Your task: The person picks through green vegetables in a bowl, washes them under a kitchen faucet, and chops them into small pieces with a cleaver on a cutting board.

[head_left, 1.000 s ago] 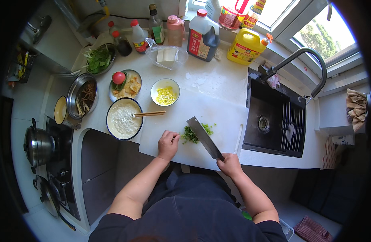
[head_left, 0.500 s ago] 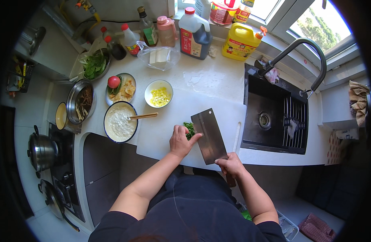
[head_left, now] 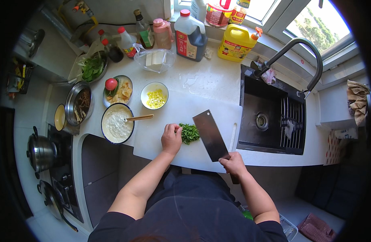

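A pile of finely chopped green herbs [head_left: 189,134] lies on the white cutting board [head_left: 153,145]. At the left edge of the pile is my left hand [head_left: 171,139], its fingers curled and drawn together by the thumb; whether anything is between them is hidden. My right hand [head_left: 233,163] grips the dark wooden handle of a cleaver [head_left: 211,136]. The broad blade is tilted, its far end up and to the left, just right of the herbs. Beyond the board stands a white bowl [head_left: 143,99] with chopped yellow-white bits.
Left of the board is a flour bowl [head_left: 120,140] with chopsticks [head_left: 139,117]. Behind it sits a plate [head_left: 130,80] holding a tomato [head_left: 111,84]. A black sink [head_left: 250,137] is at the right; bottles and a yellow jug [head_left: 236,44] line the back.
My left hand has moved left, away from the blade, and its thumb has drawn in. More of the herb pile shows. The cleaver stays in my right hand, nearly where it was.
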`<state>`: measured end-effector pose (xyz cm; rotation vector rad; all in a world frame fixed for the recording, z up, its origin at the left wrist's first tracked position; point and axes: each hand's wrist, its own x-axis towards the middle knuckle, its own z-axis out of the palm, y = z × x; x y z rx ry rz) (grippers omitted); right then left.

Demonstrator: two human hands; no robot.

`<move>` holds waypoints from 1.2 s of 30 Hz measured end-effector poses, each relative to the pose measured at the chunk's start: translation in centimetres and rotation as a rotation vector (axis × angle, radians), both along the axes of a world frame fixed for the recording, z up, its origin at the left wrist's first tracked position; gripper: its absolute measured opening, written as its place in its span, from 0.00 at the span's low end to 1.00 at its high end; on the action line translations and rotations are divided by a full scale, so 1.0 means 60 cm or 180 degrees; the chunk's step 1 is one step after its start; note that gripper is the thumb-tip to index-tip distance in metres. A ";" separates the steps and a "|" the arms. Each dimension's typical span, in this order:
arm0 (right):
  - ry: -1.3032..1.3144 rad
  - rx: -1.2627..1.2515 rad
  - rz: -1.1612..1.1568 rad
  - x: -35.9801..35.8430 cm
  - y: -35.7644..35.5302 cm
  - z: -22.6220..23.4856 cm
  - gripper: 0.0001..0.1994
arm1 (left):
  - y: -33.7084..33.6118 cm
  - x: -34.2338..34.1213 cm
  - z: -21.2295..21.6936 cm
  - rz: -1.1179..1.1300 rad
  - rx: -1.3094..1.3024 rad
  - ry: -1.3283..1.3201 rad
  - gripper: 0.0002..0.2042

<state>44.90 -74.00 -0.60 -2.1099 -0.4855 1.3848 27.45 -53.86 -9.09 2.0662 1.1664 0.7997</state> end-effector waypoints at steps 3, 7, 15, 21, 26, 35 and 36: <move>-0.1465 0.0237 0.0588 0.007 -0.013 -0.025 0.10 | -0.006 -0.022 0.010 -0.0085 -0.0030 -0.0090 0.04; -0.3212 0.0773 0.1250 -0.001 -0.019 -0.013 0.06 | 0.001 -0.021 0.040 -0.0001 0.0261 -0.0428 0.03; -0.4499 0.1707 0.2217 0.029 -0.023 -0.035 0.13 | 0.047 -0.017 0.076 -0.1337 -0.0456 0.0301 0.13; -0.4608 0.1937 0.2458 0.037 -0.007 -0.033 0.12 | 0.033 0.004 0.034 -0.1065 -0.0117 0.1254 0.21; -0.4571 0.2025 0.2507 0.040 -0.005 -0.029 0.13 | 0.007 0.031 0.075 -0.1289 0.0190 0.1082 0.20; -0.4317 0.2015 0.2320 0.047 -0.016 -0.035 0.11 | 0.020 0.021 0.052 -0.0325 0.0242 0.0550 0.07; -0.4224 0.1974 0.2233 0.049 -0.021 -0.035 0.11 | 0.027 0.011 0.049 -0.0176 0.0195 0.0393 0.06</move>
